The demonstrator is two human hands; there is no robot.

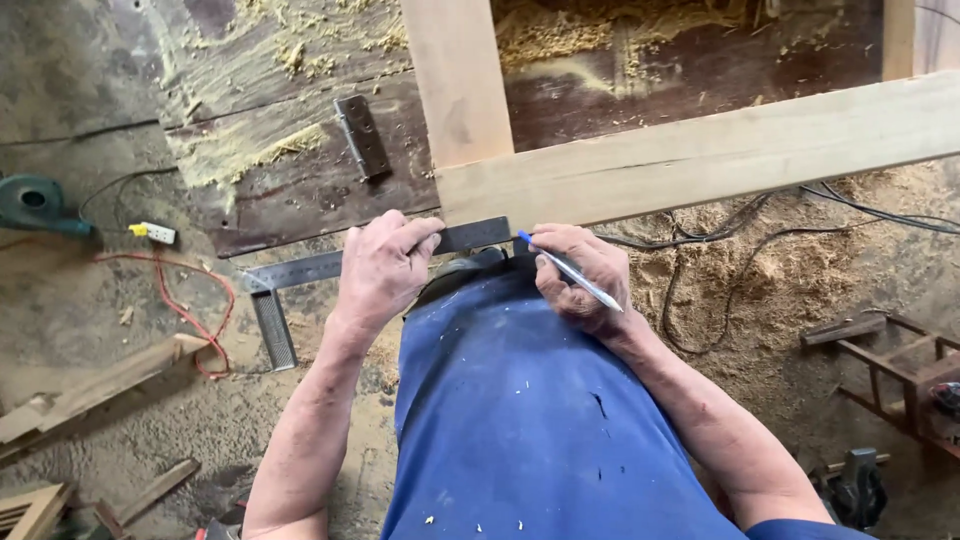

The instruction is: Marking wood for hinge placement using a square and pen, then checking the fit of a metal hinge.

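My left hand point(382, 266) grips a steel carpenter's square point(300, 270), pressing its long blade against the near edge of a pale wooden board point(700, 150). The square's short leg hangs down at the left. My right hand point(580, 275) holds a pen with a blue tip point(570, 268), its point close to the board's edge beside the square. A second pale board point(455, 75) crosses the first at a right angle. My leg in blue trousers point(520, 410) fills the lower middle.
A dark wooden bench top point(300, 170) carries sawdust and a metal hinge point(362, 135). Black cables point(720, 240) trail over sawdust on the right. A teal blower point(35, 205), a power strip point(152, 232), a red cord and wood scraps lie left. A small wooden frame point(900, 370) stands right.
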